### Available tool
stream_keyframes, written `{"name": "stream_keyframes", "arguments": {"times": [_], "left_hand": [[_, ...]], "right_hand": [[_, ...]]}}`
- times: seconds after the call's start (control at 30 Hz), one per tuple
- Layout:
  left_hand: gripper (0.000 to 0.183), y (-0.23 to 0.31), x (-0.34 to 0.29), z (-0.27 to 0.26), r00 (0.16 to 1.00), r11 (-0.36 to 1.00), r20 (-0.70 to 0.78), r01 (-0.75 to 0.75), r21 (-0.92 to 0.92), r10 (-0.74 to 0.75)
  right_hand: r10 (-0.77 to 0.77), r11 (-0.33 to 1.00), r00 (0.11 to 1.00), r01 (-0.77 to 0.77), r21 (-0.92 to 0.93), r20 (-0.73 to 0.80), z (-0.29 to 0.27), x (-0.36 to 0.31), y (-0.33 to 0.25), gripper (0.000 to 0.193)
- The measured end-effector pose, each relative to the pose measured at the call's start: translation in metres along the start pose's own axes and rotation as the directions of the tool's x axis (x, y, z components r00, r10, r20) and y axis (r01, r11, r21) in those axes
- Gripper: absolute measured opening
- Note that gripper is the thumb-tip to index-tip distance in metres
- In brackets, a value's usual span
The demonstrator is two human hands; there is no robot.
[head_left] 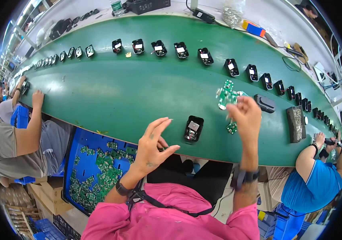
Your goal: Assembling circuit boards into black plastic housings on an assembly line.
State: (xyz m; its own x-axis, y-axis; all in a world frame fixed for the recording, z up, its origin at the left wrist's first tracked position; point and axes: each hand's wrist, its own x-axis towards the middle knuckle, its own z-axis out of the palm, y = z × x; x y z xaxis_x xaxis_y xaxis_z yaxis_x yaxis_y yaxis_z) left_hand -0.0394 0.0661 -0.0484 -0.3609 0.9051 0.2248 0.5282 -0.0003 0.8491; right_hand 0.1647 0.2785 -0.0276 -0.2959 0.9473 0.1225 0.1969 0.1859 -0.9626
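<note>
An open black plastic case (193, 129) stands on the green table in front of me, with a silvery square part and small wired electronics inside. My left hand (151, 147) hovers just left of it, fingers apart and holding nothing. To the right, my right hand (246, 116) is over a loose group of green circuit boards (227, 95). Its fingers are bent and smeared by motion, so whether a board is between them is unclear. Another small circuit board (231, 127) lies partly behind that hand.
Similar black cases (181, 50) line the table's far side in a long row. Right of my right hand are a dark closed case (265, 103) and a dark block (296, 125). A blue bin (83, 140) of circuit boards sits below left. Co-workers sit on both sides.
</note>
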Motion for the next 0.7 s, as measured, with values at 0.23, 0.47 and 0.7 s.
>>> {"name": "stream_keyframes", "arguments": {"times": [0.23, 0.47, 0.7], "left_hand": [[0.062, -0.011, -0.014, 0.003, 0.993, 0.986, -0.038, 0.11, -0.124, -0.116], [0.058, -0.013, -0.016, 0.005, 0.994, 0.991, -0.021, 0.104, -0.086, -0.107], [0.055, -0.014, -0.017, 0.007, 0.996, 0.994, -0.025, 0.088, -0.067, -0.089]], "right_hand": [[-0.067, 0.991, 0.985, 0.047, 0.122, 0.16, 0.047, -0.118, -0.015, 0.036], [0.003, 0.992, 0.988, -0.023, 0.125, 0.155, 0.051, -0.117, -0.002, 0.033], [0.052, 0.996, 0.983, -0.064, 0.062, 0.178, 0.048, -0.117, 0.0, 0.034]]}}
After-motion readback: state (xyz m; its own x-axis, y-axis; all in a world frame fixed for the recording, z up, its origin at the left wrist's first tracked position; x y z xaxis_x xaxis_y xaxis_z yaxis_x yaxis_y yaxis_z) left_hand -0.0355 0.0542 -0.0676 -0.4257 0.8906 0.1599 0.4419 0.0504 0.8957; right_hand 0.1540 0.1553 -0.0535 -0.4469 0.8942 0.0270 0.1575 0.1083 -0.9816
